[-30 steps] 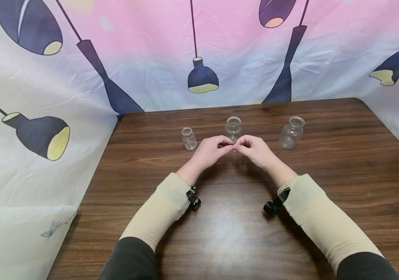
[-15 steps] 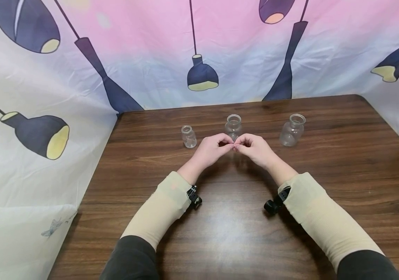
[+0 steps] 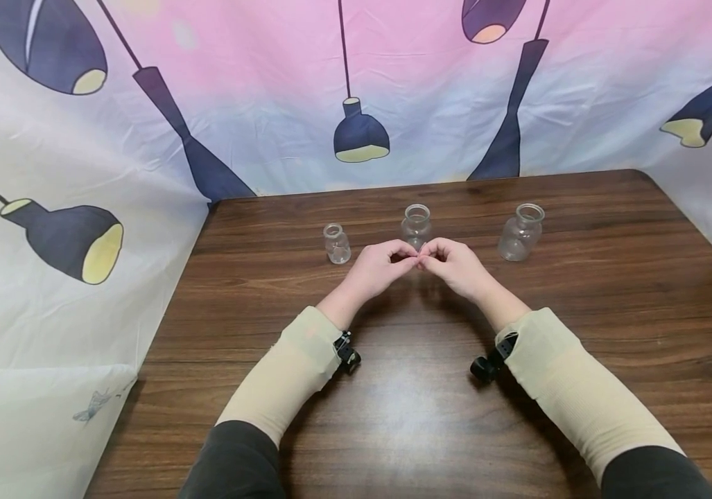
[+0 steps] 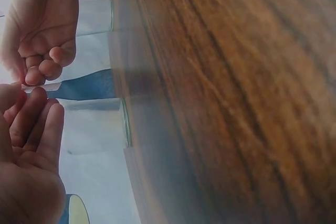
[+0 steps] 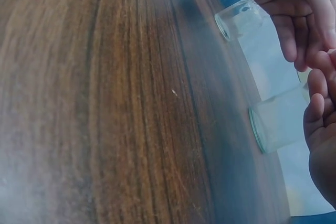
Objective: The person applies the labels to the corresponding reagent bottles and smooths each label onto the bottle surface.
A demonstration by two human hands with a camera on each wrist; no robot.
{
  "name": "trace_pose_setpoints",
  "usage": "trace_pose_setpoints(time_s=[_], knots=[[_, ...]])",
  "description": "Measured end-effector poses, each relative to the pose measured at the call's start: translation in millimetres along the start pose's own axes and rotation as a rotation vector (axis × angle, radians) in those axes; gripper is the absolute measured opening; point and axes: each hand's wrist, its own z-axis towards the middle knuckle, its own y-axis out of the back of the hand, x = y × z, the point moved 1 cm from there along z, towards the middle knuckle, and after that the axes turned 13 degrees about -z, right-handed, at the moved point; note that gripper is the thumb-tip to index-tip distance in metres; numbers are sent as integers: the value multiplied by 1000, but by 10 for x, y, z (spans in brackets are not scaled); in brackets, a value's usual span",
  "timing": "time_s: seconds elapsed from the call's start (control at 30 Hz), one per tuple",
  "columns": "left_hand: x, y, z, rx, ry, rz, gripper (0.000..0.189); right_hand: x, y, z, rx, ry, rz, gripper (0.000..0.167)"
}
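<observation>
In the head view my left hand (image 3: 382, 267) and right hand (image 3: 453, 267) meet fingertip to fingertip, thumb and forefinger of each pinched together. Between them is something small and thin, almost fully hidden by the fingertips; I cannot tell its kind. Right behind the fingertips stands a clear glass jar (image 3: 417, 220), its lower part covered by the hands. From the left wrist, my left hand (image 4: 34, 166) shows its other fingers loosely bent, with the right hand (image 4: 47, 24) opposite. The right wrist view has both hands at its right edge, near the middle jar (image 5: 281, 121).
A smaller glass jar (image 3: 337, 244) stands left of the hands, and a larger one (image 3: 521, 233) to the right. All are upright on the dark wooden table (image 3: 393, 416). A printed cloth (image 3: 293, 83) hangs behind the table's back edge.
The hands keep nearly the same place. A pale sliver seen between the fingertips a second ago is now mostly covered as the fingertips have drawn closer. The jars have not moved.
</observation>
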Motion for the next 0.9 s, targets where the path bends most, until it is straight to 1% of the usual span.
trace_pose_setpoints(time_s=[0.27,0.43,0.7,0.9], knots=[[-11,8,-10,4,15,41,12,-13,-7,-2,7,16,26,10],[-4,23,-19,-11,15,51,10,-17,16,-14,-1,-3,-4,9],[30,62,-26,-40,-1,39,7,-14,75,-37,-20,-37,-48,9],[29,100,-38,-38,19,26,6,-21,124,-53,-28,-47,-60,11]])
